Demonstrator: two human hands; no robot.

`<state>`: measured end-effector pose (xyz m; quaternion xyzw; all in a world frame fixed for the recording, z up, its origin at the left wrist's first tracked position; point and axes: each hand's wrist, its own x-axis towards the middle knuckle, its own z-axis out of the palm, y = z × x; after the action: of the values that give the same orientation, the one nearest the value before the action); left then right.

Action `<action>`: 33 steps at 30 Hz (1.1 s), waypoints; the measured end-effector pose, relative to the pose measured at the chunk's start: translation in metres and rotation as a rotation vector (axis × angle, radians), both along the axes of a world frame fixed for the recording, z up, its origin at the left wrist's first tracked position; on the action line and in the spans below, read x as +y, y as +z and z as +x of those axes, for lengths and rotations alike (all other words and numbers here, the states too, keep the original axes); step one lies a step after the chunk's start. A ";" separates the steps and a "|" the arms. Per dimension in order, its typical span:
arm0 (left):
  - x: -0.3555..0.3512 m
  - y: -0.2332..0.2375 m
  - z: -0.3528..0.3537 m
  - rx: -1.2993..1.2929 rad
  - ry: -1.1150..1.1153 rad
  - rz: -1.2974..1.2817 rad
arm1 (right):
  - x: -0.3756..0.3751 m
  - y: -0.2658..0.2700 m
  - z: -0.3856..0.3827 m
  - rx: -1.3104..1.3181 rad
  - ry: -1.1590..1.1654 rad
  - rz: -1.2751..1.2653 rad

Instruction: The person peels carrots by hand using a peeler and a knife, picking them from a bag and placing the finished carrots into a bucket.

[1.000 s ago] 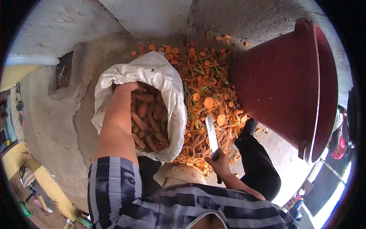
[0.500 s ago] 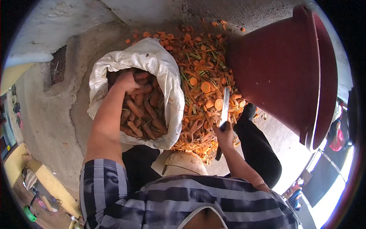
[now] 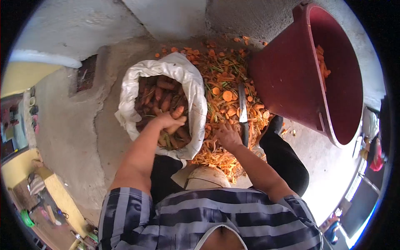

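A white woven sack (image 3: 129,89) with its rim rolled down holds many unpeeled carrots (image 3: 166,102). Inside its near part, my left hand (image 3: 167,122) is closed around a carrot (image 3: 178,112); part of the grip is hidden. To the right, my right hand (image 3: 227,136) hovers at or touches the heap of carrot peelings (image 3: 227,81), fingers apart and nothing visible in them. Just right of that hand a knife (image 3: 242,104) rests on the peelings, blade pointing away from me, dark handle beside my fingers.
A large dark red tub (image 3: 283,68) leans at the right, with peeled carrots (image 3: 321,66) inside. Cut carrot rounds (image 3: 227,96) lie among the peelings. A pale upturned container (image 3: 206,178) is between my legs. Walls stand beyond the concrete floor (image 3: 79,137).
My left hand has drawn back from deep in the sack toward its near side with a carrot. My right hand has let go of the knife. The view has shifted, showing the tub's inside.
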<state>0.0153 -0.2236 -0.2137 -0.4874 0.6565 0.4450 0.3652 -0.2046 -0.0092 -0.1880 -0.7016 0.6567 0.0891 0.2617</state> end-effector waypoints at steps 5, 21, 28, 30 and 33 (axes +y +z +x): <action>0.039 0.056 -0.001 0.020 0.512 0.159 | 0.007 0.035 -0.005 -0.062 -0.251 0.233; 0.175 0.206 -0.028 0.974 1.319 0.690 | 0.090 0.205 -0.017 -1.079 -0.989 -0.705; 0.221 0.253 -0.036 1.021 1.289 0.799 | 0.100 0.249 0.010 -1.429 -1.029 -0.804; 0.226 0.251 -0.034 1.043 1.287 0.851 | 0.103 0.249 0.008 -1.371 -1.093 -0.660; 0.235 0.264 -0.021 0.950 1.202 0.841 | 0.108 0.274 0.012 -1.565 -1.175 -0.680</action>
<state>-0.0061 0.0110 0.0499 -0.3388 0.1521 0.9237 -0.0941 -0.1930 0.0991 0.0865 -0.1689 0.5321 -0.7237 0.4057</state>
